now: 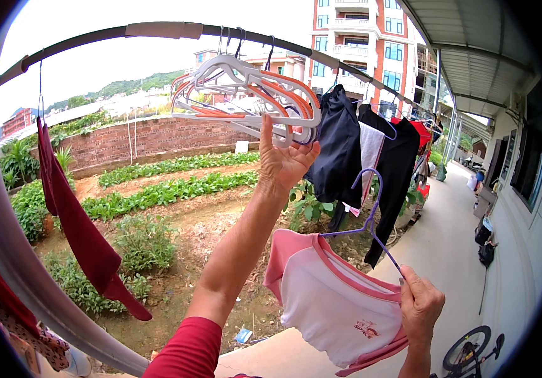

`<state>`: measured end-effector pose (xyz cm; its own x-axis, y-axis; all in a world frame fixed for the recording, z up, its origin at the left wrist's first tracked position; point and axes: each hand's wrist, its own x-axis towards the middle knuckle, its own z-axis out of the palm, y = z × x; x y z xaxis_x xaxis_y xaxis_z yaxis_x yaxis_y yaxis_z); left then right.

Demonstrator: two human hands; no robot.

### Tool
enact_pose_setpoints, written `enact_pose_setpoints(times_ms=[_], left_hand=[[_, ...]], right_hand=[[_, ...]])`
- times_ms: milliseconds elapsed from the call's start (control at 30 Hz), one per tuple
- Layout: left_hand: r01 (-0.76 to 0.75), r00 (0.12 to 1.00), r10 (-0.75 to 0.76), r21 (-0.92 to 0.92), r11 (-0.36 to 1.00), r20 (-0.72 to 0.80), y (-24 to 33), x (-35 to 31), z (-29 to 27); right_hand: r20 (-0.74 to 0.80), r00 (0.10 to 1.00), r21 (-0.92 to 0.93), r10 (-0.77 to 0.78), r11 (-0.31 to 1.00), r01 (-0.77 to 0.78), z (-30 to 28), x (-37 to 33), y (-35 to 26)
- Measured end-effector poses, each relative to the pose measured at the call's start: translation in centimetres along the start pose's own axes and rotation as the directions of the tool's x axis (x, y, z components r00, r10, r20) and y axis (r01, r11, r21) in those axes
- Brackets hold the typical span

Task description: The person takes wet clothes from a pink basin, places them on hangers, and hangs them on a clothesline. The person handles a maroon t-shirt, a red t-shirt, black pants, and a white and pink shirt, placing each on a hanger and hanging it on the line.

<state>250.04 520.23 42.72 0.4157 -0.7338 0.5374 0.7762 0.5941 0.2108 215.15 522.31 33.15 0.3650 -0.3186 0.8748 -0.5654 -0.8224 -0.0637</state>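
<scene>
My left hand (283, 165) is raised to a bunch of white and orange plastic clothes hangers (246, 85). Its thumb presses the front of their lower bars and the fingers curl behind, partly hidden. The bunch hangs by its hooks from a bent metal rail (101, 41). Lower down, my right hand (421, 301) grips one arm of a purple clothes hanger (372, 214). On that hanger is a white shirt (328, 296) with pink sleeves and trim and a small print; its hook points up, apart from the rail.
Dark garments (337, 135) and black trousers (387, 170) hang on the rail to the right. A dark red garment (72, 227) hangs at the left. A curved metal post (50, 290) stands near left. Beyond are garden beds and a brick wall (157, 140). A bicycle (469, 353) stands at lower right.
</scene>
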Motion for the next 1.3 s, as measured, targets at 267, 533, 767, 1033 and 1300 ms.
enact_pose_setpoints(times_ms=[267,533,767,1033,1300], left_hand=[[-0.025,1.000,0.025,0.032,0.999,-0.009,6.3,-2.0,-0.2],[-0.050,0.997,0.051,-0.024,0.998,0.054,11.4,-4.8,-0.3],[-0.035,0.991,0.034,0.011,0.999,0.128,13.0,-5.3,-1.2],[-0.030,0.967,-0.019,0.190,0.981,0.255,15.5,-5.1,-3.0],[0.008,0.926,-0.057,0.131,0.991,0.373,15.1,-4.0,-5.8]], right_hand=[[-0.121,0.992,-0.080,-0.033,0.997,0.023,4.2,6.7,-2.3],[-0.183,0.983,-0.139,-0.016,0.990,-0.010,8.1,20.9,-6.0],[-0.281,0.959,-0.102,0.039,0.992,-0.070,12.7,30.7,-9.5],[-0.218,0.976,-0.083,-0.008,0.996,-0.011,17.4,31.8,-11.9],[-0.189,0.979,-0.149,-0.077,0.988,0.049,18.4,30.0,-10.1]])
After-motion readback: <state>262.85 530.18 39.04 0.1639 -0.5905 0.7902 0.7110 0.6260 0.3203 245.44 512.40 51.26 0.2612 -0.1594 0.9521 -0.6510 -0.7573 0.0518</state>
